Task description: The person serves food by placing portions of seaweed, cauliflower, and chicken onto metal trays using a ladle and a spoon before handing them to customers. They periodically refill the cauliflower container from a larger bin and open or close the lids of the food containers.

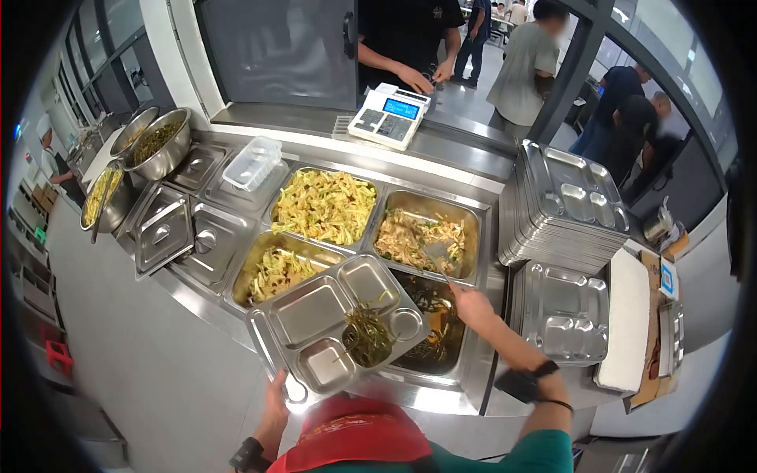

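My left hand (276,394) grips the near left edge of a steel compartment tray (311,311), which is tilted over the food pans. Dark green shredded seaweed (367,337) lies in one of its compartments. My right hand (475,309) is closed round the handle of a serving utensil (438,266), whose far end reaches into the back right pan (473,225) of mixed shredded food. Under and beside the tray are a pan of yellow-green strips (280,274) at the left and a pan of dark food (441,339) at the right.
Stacked steel trays (564,197) stand at the right. A card terminal (388,118) sits on the ledge, with a person in black behind it. Steel lids (209,244), a clear plastic box (252,163) and a bowl of greens (158,146) are at the left.
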`<control>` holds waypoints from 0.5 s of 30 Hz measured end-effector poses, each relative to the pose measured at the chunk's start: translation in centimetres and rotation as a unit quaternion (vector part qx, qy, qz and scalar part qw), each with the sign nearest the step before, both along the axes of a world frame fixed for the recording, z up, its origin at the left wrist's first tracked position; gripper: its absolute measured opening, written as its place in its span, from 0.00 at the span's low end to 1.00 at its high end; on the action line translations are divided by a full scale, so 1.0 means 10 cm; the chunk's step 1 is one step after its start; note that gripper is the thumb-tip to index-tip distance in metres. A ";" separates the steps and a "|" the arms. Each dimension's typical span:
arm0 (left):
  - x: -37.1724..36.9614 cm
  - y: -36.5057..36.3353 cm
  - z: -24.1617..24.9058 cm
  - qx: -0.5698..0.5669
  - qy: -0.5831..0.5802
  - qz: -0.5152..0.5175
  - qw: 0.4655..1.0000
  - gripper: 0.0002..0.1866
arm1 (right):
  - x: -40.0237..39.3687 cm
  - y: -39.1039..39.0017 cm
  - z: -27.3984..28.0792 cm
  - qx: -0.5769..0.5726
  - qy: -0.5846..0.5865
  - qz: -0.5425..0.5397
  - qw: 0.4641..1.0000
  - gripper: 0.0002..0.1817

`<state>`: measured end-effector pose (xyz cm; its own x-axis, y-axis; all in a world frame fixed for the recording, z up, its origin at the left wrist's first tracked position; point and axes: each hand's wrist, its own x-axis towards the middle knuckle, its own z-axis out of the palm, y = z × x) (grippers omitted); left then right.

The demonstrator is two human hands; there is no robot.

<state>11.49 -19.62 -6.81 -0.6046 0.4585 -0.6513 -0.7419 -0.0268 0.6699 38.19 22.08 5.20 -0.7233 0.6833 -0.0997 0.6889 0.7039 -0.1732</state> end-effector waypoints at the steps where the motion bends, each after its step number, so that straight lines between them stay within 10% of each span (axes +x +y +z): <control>1: -0.07 0.00 0.03 0.004 -0.004 -0.008 1.000 0.24 | 0.12 -0.04 0.09 -0.014 0.029 0.006 0.999 0.25; 6: -0.22 0.11 -0.02 0.008 0.030 0.003 1.000 0.19 | 0.39 0.20 -0.02 -0.141 0.172 -0.094 0.970 0.22; 10: -0.09 0.38 0.22 -0.014 0.018 0.022 1.000 0.16 | 0.06 0.20 -0.38 -0.577 0.338 -0.296 0.682 0.23; 15: -0.10 0.48 0.31 0.009 0.010 0.014 1.000 0.13 | 0.05 -0.07 -0.22 -0.650 0.434 -0.325 0.531 0.21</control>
<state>10.47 -14.81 -3.76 -0.6304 0.4519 -0.6311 -0.7273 -0.0596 0.6838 38.68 21.35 3.04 -0.5355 0.5786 -0.6152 -0.0244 -0.7388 -0.6735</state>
